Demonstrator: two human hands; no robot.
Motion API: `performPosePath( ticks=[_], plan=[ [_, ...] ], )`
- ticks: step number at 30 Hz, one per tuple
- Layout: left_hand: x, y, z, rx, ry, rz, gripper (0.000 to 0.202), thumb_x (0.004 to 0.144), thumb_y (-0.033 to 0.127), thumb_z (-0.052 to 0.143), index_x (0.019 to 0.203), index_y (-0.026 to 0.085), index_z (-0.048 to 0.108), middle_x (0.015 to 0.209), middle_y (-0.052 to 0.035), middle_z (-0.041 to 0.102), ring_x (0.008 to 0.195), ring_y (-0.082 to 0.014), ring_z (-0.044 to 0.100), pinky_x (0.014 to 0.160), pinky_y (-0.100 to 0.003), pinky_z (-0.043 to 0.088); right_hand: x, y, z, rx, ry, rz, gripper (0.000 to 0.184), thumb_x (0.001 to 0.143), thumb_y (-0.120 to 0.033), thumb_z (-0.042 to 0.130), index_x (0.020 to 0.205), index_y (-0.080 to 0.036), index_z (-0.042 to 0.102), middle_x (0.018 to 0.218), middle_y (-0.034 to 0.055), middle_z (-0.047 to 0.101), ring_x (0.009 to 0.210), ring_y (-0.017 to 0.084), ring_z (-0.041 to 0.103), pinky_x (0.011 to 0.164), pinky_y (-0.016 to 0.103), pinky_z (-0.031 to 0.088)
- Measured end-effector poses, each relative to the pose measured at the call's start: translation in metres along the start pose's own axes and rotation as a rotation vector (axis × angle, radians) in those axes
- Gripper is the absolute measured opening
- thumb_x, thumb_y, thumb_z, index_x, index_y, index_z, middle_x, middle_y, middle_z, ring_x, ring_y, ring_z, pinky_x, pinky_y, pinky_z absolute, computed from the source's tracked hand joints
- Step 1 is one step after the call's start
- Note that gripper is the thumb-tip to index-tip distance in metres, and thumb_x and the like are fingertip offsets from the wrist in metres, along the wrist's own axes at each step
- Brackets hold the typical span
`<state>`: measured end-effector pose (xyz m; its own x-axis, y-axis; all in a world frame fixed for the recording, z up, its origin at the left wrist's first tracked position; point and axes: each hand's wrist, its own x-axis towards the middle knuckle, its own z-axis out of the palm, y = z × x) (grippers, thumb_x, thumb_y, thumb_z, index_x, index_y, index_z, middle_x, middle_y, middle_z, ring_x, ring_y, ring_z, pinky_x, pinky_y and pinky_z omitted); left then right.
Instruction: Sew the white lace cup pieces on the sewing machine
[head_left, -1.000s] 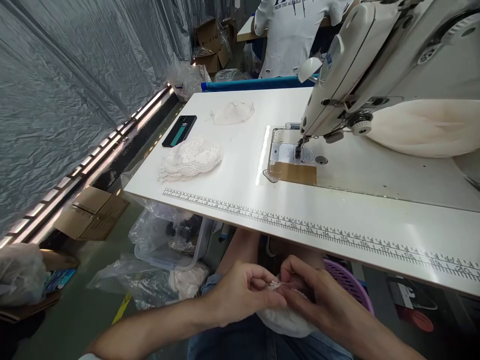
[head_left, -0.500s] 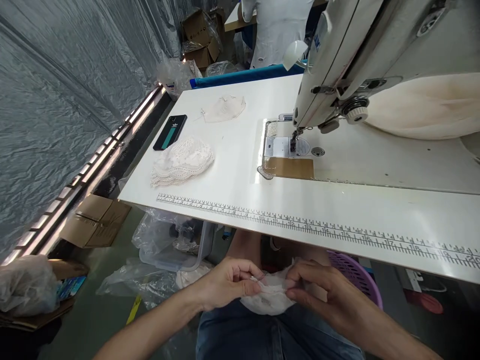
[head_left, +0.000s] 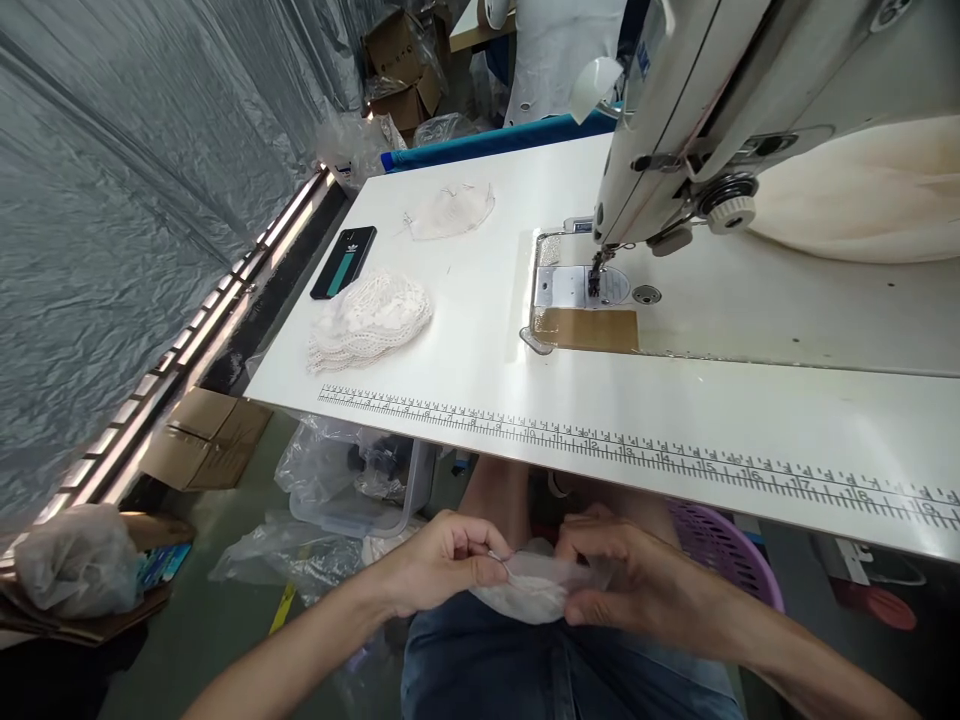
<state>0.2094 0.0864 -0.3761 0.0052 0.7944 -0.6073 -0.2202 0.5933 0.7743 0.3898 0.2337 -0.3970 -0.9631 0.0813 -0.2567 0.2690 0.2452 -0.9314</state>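
Observation:
Below the table's front edge, over my lap, my left hand (head_left: 442, 565) and my right hand (head_left: 630, 580) both pinch a small white lace fabric piece (head_left: 529, 590). The left fingers grip its left edge, the right fingers hold its right side. On the white sewing table (head_left: 480, 360) lies a pile of white lace pieces (head_left: 371, 318), with another lace piece (head_left: 448, 212) farther back. The sewing machine (head_left: 750, 110) stands at the right, its needle (head_left: 596, 275) over the plate.
A black phone (head_left: 343, 262) lies near the table's left edge. A ruler strip (head_left: 637, 455) runs along the front. A purple basket (head_left: 720, 545) sits under the table. Cardboard boxes (head_left: 206, 450) and plastic bags (head_left: 330, 500) cover the floor at left. A person in white stands beyond the table.
My hands have lowered slightly and spread the lace piece flatter between them. The view has shifted a little; nothing on the table moved.

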Motion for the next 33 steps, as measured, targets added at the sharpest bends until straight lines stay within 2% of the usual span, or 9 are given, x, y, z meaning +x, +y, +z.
performPosePath(
  ticks=[4,9,13,17,23,27,33],
  plan=[
    [-0.002,0.0,-0.003,-0.019,0.018,0.001,0.047,0.058,0.053,0.077,0.074,0.011,0.064,0.064,0.0007,0.058,0.059,-0.0062,0.049,0.059,-0.018,0.037,0.002,-0.004,0.0,-0.037,0.011,-0.026,0.028,0.078,-0.048,0.064,0.076,-0.02,0.064,0.078,0.0002,0.059,0.082,0.019,0.051,0.073,0.029,0.039],
    [-0.006,0.002,-0.008,0.014,-0.012,0.012,0.045,0.061,0.051,0.076,0.08,0.011,0.066,0.068,-0.0008,0.06,0.06,-0.0074,0.05,0.059,-0.018,0.038,0.007,-0.013,0.0,-0.03,-0.009,-0.096,0.033,0.086,-0.045,0.054,0.068,-0.018,0.059,0.068,-0.0018,0.052,0.071,0.015,0.05,0.069,0.027,0.037],
    [-0.007,0.017,-0.007,0.243,-0.138,0.073,0.038,0.063,0.037,0.078,0.091,0.014,0.069,0.074,-0.0013,0.062,0.064,-0.0094,0.051,0.061,-0.019,0.038,0.012,-0.018,0.0,-0.04,-0.058,-0.101,0.029,0.086,-0.04,0.056,0.066,-0.018,0.057,0.066,-0.0031,0.049,0.067,0.013,0.048,0.065,0.025,0.035],
    [-0.002,0.029,-0.001,0.442,-0.134,0.098,0.03,0.067,0.036,0.075,0.083,0.012,0.072,0.059,0.0021,0.055,0.053,-0.0064,0.041,0.048,-0.017,0.028,0.014,-0.02,0.0,-0.054,-0.067,-0.07,0.034,0.085,-0.04,0.056,0.06,-0.018,0.052,0.062,-0.0034,0.045,0.068,0.013,0.048,0.062,0.025,0.035],
    [0.005,0.022,-0.002,0.3,-0.153,0.026,0.024,0.068,0.031,0.074,0.082,0.012,0.074,0.062,-0.0014,0.062,0.055,-0.0087,0.05,0.054,-0.018,0.037,0.006,-0.012,-0.011,0.09,-0.187,-0.057,0.031,0.084,-0.045,0.058,0.073,-0.016,0.064,0.075,-0.0002,0.055,0.073,0.014,0.053,0.065,0.025,0.039],
    [0.003,0.015,-0.008,0.245,-0.125,-0.018,0.026,0.065,0.033,0.076,0.083,0.013,0.074,0.066,-0.0034,0.065,0.059,-0.0107,0.054,0.058,-0.02,0.041,0.003,-0.007,-0.015,0.06,-0.168,-0.033,0.03,0.079,-0.046,0.064,0.075,-0.017,0.065,0.078,-0.0003,0.055,0.075,0.015,0.054,0.065,0.024,0.039],
    [0.0,0.01,-0.014,0.201,-0.068,-0.037,0.026,0.063,0.034,0.078,0.078,0.014,0.074,0.069,-0.0036,0.067,0.063,-0.0118,0.058,0.062,-0.021,0.044,0.005,-0.009,-0.011,0.023,-0.134,-0.053,0.023,0.078,-0.04,0.067,0.071,-0.017,0.063,0.074,-0.0015,0.053,0.071,0.015,0.053,0.06,0.024,0.036]
  ],
)
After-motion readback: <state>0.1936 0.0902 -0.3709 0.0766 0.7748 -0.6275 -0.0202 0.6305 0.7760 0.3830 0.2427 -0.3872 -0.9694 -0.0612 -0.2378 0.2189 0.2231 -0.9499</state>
